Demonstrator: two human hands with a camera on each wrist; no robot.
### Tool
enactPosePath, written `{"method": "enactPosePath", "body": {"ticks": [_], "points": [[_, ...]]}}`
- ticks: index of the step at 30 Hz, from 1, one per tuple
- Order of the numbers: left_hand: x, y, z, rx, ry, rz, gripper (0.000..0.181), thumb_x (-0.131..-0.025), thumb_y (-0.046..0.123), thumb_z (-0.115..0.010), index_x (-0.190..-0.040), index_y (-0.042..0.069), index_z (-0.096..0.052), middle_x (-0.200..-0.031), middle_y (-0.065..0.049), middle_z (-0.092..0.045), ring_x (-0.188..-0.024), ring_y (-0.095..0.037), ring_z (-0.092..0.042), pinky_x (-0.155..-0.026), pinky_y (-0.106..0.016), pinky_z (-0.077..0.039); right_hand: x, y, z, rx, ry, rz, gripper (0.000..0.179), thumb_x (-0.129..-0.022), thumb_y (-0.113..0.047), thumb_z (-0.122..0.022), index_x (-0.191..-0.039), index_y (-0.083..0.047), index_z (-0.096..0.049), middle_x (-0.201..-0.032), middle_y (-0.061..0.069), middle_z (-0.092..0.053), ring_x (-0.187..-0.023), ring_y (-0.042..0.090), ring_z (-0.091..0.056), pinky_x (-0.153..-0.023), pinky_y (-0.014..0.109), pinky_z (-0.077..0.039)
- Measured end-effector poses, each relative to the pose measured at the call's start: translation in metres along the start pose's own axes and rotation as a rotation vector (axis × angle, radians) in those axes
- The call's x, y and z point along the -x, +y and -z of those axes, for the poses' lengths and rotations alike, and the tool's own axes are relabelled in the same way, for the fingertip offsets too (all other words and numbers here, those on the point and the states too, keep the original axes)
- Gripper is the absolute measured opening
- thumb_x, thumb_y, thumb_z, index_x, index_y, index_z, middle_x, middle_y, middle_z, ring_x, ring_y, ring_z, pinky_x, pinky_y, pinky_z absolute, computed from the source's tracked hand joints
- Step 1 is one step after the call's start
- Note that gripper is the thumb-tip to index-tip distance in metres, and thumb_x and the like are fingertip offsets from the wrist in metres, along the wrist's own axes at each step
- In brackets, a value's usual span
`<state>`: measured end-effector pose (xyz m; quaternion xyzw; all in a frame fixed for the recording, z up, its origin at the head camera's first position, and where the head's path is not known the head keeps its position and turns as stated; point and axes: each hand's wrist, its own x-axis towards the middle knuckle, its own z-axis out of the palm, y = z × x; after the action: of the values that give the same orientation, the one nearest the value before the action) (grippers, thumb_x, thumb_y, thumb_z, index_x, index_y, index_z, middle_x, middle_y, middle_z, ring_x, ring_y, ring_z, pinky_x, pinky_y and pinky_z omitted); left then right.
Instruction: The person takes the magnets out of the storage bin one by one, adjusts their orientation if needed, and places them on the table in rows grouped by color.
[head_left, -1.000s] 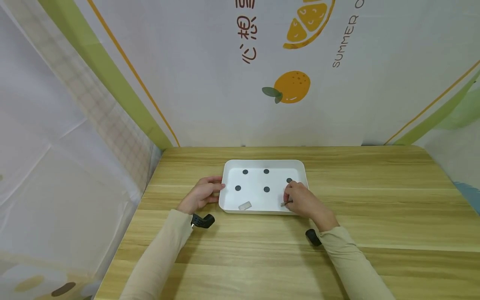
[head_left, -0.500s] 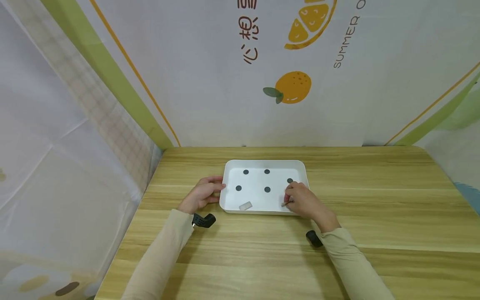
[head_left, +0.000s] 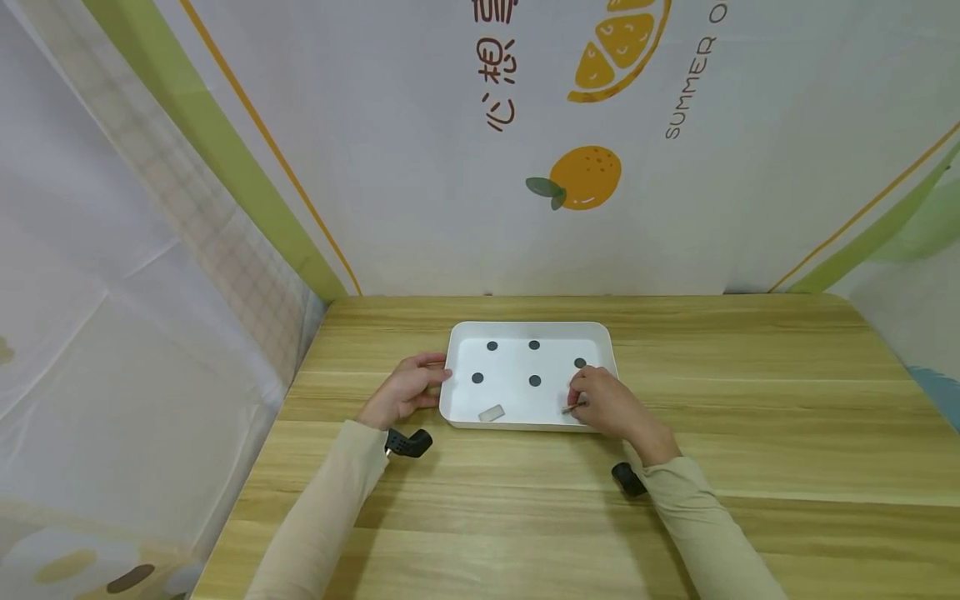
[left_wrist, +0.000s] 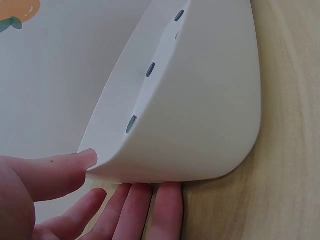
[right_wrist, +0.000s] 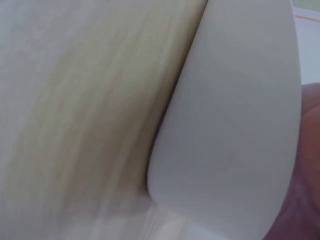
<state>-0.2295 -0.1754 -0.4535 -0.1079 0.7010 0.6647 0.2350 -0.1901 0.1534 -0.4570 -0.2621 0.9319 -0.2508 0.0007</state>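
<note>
A shallow white tray [head_left: 517, 408] stands on the wooden table. Several dark round discs [head_left: 535, 381] are spread over its floor, and a small pale grey rectangular piece [head_left: 491, 412] lies near its front left. At the left end, my left hand [head_left: 405, 387] holds the tray, thumb over the rim and fingertips low against the outer wall in the left wrist view. Inside the front right part, my right hand [head_left: 606, 404] pinches a small thin piece [head_left: 572, 408] with a pale end; the fingers hide most of it. The right wrist view shows this hand [right_wrist: 302, 185] behind the tray's wall.
The light wood table [head_left: 750, 400] reaches back to a white printed cloth [head_left: 420, 192] with orange fruit drawings. Another cloth [head_left: 150, 333] hangs along the left side. A black wrist mount [head_left: 408, 442] sits below the left hand, another wrist mount [head_left: 628, 478] below the right.
The view shifts slightly. Both hands keep their places at the tray; the small piece between the right fingers turns very slightly.
</note>
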Motion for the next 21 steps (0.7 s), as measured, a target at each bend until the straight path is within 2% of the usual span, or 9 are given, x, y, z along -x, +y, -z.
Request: {"method": "enactPosePath", "body": {"ticks": [5, 10, 14, 21], "points": [[0.0006, 0.0000, 0.0000, -0.003, 0.003, -0.001, 0.054, -0.096, 0.006, -0.056, -0.145, 0.004, -0.036, -0.142, -0.021, -0.047, -0.100, -0.021, -0.061, -0.077, -0.033, -0.055, -0.0008, 0.0019, -0.0001, -0.024, 0.005, 0.023, 0.012, -0.074, 0.002, -0.070, -0.072, -0.009, -0.066, -0.083, 0.001, -0.064, -0.083, 0.019, -0.055, -0.082, 0.039, -0.046], [0.0018, -0.0006, -0.0002, -0.002, 0.009, 0.008, 0.054, -0.096, 0.006, -0.056, -0.146, 0.005, -0.036, -0.141, -0.020, -0.047, -0.099, -0.020, -0.061, -0.076, -0.033, -0.055, -0.0015, 0.0031, -0.0006, -0.067, -0.014, 0.007, 0.010, -0.076, 0.000, -0.072, -0.077, -0.009, -0.067, -0.084, 0.001, -0.066, -0.083, 0.017, -0.057, -0.080, 0.038, -0.048], [0.0029, 0.0000, -0.0006, -0.002, 0.009, 0.005, 0.054, -0.096, 0.007, -0.056, -0.146, 0.004, -0.036, -0.141, -0.020, -0.047, -0.099, -0.020, -0.062, -0.077, -0.033, -0.055, -0.0011, 0.0021, 0.0004, -0.095, -0.035, -0.027, 0.009, -0.077, -0.002, -0.071, -0.079, -0.010, -0.068, -0.082, -0.001, -0.067, -0.081, 0.015, -0.057, -0.079, 0.036, -0.048], [0.0028, 0.0009, 0.0002, -0.011, -0.008, 0.001, 0.055, -0.096, 0.007, -0.056, -0.147, 0.003, -0.034, -0.142, -0.021, -0.046, -0.100, -0.022, -0.062, -0.080, -0.035, -0.055, 0.0008, 0.0020, 0.0009, -0.180, -0.062, -0.119, 0.006, -0.081, -0.008, -0.070, -0.084, -0.014, -0.068, -0.088, -0.002, -0.069, -0.086, 0.015, -0.059, -0.080, 0.035, -0.048]]}}
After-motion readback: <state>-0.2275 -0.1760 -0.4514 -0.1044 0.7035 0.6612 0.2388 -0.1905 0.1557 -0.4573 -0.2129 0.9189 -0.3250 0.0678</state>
